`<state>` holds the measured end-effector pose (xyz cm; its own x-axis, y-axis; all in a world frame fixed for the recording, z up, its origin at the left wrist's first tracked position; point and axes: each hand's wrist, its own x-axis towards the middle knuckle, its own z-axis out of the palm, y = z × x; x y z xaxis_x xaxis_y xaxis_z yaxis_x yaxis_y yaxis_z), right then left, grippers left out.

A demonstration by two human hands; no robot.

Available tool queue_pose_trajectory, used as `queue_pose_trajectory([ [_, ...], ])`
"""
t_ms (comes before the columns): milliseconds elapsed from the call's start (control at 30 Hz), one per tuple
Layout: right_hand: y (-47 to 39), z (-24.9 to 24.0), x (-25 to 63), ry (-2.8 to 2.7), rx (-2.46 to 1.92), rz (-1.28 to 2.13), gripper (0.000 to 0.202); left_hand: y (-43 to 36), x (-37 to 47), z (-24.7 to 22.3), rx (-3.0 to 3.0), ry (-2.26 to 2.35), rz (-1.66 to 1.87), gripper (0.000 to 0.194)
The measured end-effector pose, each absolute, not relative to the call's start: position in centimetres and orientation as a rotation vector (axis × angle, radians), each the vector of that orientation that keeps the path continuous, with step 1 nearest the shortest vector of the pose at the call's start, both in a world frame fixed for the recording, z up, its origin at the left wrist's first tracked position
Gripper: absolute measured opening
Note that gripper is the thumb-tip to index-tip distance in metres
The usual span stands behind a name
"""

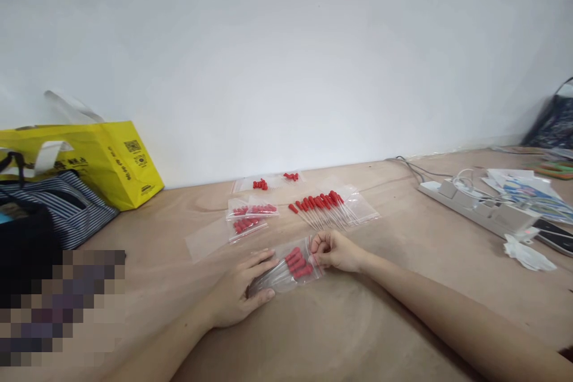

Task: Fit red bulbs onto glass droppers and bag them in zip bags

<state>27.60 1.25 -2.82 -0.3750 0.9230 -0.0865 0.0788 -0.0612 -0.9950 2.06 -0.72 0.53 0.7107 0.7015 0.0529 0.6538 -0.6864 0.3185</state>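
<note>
A clear zip bag (280, 277) lies on the table between my hands, with several red-topped droppers (298, 262) inside, their bulbs toward the right. My left hand (244, 286) rests on the bag's left end, fingers spread apart. At the bag's right end, along its opening edge, my right hand (333, 250) pinches the plastic between thumb and fingers. Just beyond, a fan of loose red-topped droppers (320, 206) lies partly over another clear bag (364, 206). Bagged red-topped droppers (246, 225) sit behind my left hand.
Small red bulbs (260, 184) lie near the wall. A yellow bag (120, 161) and a striped bag (83, 209) stand at the left. On the right are a power strip (478, 212), cables, crumpled tissue (528, 253), a phone (557, 236) and papers (532, 194).
</note>
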Motion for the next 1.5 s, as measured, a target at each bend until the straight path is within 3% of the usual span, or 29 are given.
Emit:
queue_pose_trajectory([
  [267,0.4,-2.1,27.3,-1.579,-0.957,1.600,0.041,-0.9,2.0,0.5,2.651,1.087,0.219,0.049],
  [533,0.7,-3.3,26.5,-1.548,-1.151,1.276,0.037,-0.8,2.0,0.6,2.639,1.111,0.207,0.052],
  [667,2.1,-2.0,27.8,-1.758,-1.171,1.412,0.028,-0.8,2.0,0.5,2.624,1.122,0.227,0.053],
  [733,3.7,-0.9,28.2,-1.910,-1.297,1.236,0.019,-0.8,1.9,0.2,2.615,1.130,0.260,0.054],
  [800,5.5,0.3,27.8,-2.002,-1.509,0.743,0.013,-0.6,1.8,-0.2,2.621,1.127,0.300,0.055],
  [867,7.3,1.0,26.6,-2.015,-1.679,0.368,0.018,-0.4,1.5,-0.5,2.649,1.100,0.325,0.055],
  [933,8.9,1.2,25.0,-1.997,-1.761,0.228,0.023,-0.3,1.3,-0.7,2.674,1.070,0.335,0.051],
  [1267,11.1,-0.1,20.5,-1.940,-1.940,0.065,0.021,-0.5,1.1,-0.6,2.633,1.056,0.329,0.048],
  [1400,10.1,1.0,21.8,-1.946,-1.842,0.098,0.025,-0.6,1.3,-0.4,2.634,1.056,0.350,0.048],
  [1500,8.7,1.8,24.6,-1.817,-1.528,0.171,0.029,-0.6,1.5,-0.2,2.642,1.062,0.364,0.048],
])
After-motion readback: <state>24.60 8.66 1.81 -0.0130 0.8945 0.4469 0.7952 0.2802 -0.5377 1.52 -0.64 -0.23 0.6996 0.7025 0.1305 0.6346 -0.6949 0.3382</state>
